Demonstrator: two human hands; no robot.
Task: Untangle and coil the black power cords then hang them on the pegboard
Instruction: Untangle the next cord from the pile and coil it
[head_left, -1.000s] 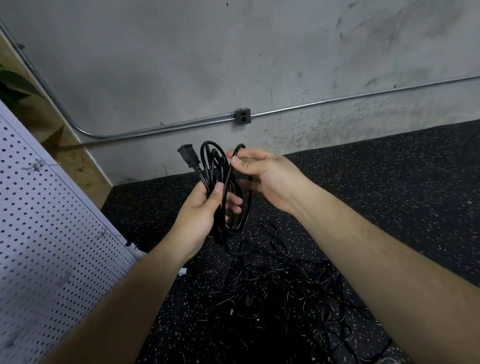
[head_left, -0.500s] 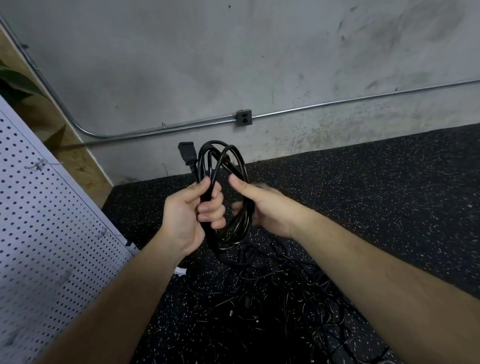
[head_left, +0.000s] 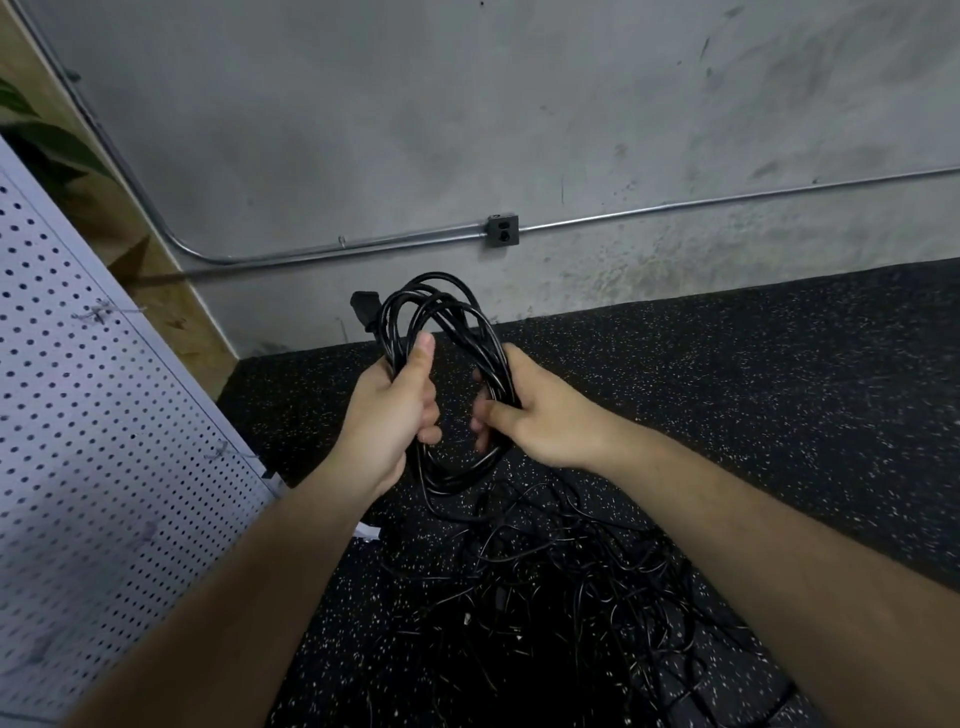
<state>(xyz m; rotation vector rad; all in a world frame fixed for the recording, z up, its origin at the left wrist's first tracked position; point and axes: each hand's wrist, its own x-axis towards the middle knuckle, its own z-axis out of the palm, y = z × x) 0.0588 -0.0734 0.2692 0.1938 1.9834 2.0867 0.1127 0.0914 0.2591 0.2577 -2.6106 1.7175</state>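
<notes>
Coils of black power cord (head_left: 491, 343) stand upright over the speckled floor (head_left: 727, 415). The left grip (head_left: 389, 415) is curled tight round one side and the right grip (head_left: 540, 421) round the other. Tangled cords (head_left: 545, 571) lie below, with the pegboard (head_left: 93, 415) at left.

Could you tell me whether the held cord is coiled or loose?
Coiled: the cord loops several times between the left hand and right hand, its plug sticking out at the top.

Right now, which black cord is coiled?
The cord held between left hand and right hand; the other cords lie tangled on the floor.
</notes>
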